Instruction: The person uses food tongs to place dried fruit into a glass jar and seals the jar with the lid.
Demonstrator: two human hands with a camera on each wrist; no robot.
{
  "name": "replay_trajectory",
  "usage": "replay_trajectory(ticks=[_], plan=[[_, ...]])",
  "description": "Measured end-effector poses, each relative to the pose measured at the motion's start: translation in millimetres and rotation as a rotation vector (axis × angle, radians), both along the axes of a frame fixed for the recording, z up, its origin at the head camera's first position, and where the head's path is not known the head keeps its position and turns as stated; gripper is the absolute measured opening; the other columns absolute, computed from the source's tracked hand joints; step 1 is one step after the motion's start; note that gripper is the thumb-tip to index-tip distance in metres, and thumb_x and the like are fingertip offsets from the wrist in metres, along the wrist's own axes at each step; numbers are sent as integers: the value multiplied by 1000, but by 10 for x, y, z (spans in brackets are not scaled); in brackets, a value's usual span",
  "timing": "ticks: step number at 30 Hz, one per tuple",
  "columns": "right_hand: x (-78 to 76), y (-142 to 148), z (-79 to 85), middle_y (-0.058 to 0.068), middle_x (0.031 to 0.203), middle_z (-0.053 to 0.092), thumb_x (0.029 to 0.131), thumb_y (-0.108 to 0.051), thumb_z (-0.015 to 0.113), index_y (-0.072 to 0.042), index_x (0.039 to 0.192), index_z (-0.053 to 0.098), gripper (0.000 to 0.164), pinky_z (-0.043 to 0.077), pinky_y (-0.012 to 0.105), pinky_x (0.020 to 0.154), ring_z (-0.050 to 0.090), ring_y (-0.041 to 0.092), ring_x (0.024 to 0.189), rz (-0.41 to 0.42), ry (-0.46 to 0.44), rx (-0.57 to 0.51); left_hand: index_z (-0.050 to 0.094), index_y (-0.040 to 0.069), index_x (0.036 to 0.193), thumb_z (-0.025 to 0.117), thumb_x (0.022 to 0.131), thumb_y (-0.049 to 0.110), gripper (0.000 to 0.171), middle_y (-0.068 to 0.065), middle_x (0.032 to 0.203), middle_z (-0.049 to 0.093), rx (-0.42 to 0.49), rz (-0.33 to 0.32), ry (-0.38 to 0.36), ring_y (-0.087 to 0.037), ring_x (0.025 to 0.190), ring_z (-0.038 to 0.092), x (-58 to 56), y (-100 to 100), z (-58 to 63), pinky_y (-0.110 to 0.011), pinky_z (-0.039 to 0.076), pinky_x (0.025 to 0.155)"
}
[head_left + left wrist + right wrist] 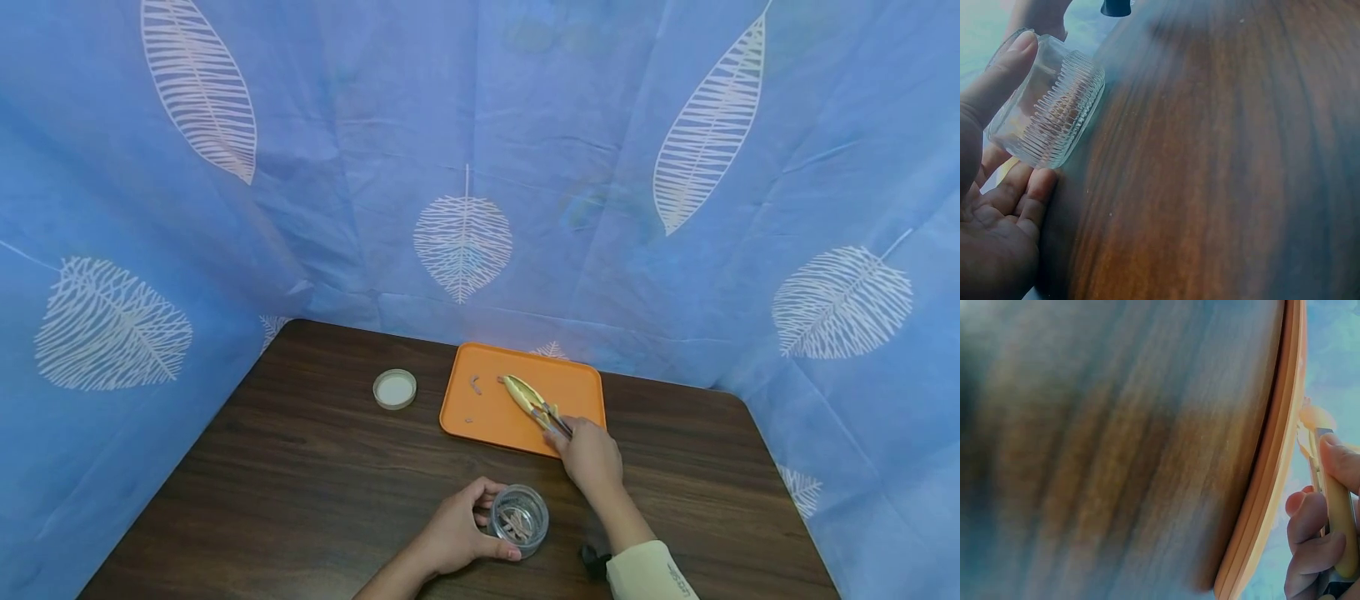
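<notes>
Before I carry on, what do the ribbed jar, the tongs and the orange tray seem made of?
Ribbed jar: glossy and see-through, so glass or perhaps rigid clear plastic.
Tongs: yellow tips, likely plastic or silicone, on silvery, probably metal arms.
Orange tray: probably moulded plastic with a smooth finish, judging by its even colour and raised rim.

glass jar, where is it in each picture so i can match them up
Head: low, a little right of centre, the glass jar is held by the left hand.
Left wrist: upper left, the glass jar is seen from the side, ridged wall showing.
Right wrist: not in it.
Shared landmark: the dark wooden table, which shows in all three views.
</notes>
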State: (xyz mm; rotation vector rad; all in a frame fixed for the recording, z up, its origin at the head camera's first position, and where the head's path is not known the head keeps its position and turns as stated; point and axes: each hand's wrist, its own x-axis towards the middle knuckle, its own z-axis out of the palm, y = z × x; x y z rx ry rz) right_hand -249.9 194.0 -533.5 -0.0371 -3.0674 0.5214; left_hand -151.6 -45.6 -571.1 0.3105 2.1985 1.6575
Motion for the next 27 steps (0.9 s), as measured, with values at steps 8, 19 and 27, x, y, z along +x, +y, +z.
replay_trajectory(ticks=[8,19,27], plan=[[229,77,11,21,124,78,98,-42,81,-9,138,74,52,61,58,78,76,45,103,-12,35,-11,66,23,137,103,75,30,72,-1,125,71,-7,0,5,-14,108,63,4,-5,-8,-25,56,90],[588,166,72,24,135,75,96,-41,83,-8,139,73,55,60,63,89,74,48,117,-31,19,-38,66,23,136,103,75,27,71,0,124,72,5,7,-2,-12,106,61,6,5,-1,-23,54,89],[803,210,93,23,130,77,93,-37,86,-7,135,76,52,61,59,85,77,44,109,-23,54,-66,67,24,135,103,74,27,71,0,124,72,1,12,14,-11,106,61,5,13,-17,-22,54,90]])
